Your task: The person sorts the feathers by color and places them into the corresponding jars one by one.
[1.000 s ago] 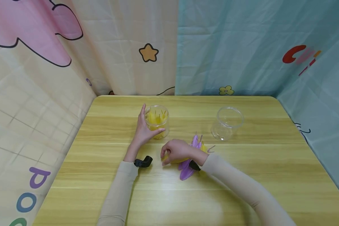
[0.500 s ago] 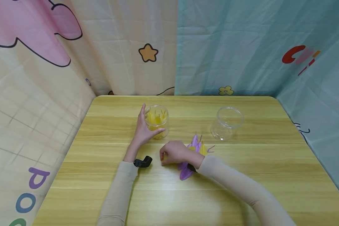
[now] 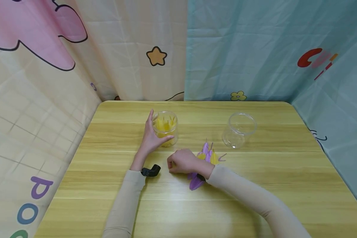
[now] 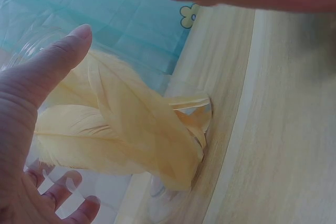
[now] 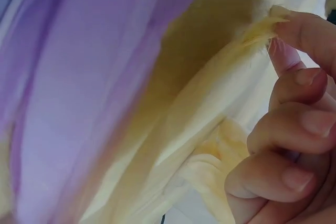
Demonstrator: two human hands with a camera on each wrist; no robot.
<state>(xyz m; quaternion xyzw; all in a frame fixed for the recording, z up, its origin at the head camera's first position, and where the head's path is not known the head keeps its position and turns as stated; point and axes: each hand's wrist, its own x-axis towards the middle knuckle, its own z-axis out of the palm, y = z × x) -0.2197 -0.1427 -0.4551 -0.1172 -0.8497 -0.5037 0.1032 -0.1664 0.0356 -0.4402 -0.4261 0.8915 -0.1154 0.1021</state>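
In the head view, my left hand (image 3: 151, 137) holds a clear plastic jar (image 3: 175, 138) upright on the table, thumb in front and fingers behind. Several yellow feathers (image 4: 142, 124) stand in that jar, quills up. Just to the right and nearer, my right hand (image 3: 183, 161) pinches the tip of a yellow feather (image 5: 257, 34) between thumb and index finger; the other fingers are curled. A loose pile of purple feathers (image 3: 195, 183) lies beneath the right wrist, mixed with a few yellow feathers (image 3: 214, 158). The right forearm hides part of the pile.
A second clear jar (image 3: 234, 141), with nothing visible inside, stands at the back right. The wooden table (image 3: 285, 138) is backed by printed curtains (image 3: 226, 49). A small pinkish bent piece (image 3: 222, 157) lies right of the pile.
My right hand has shifted slightly left, and its fingers have come together on the yellow feather's tip. The left hand and jar have stayed in place.
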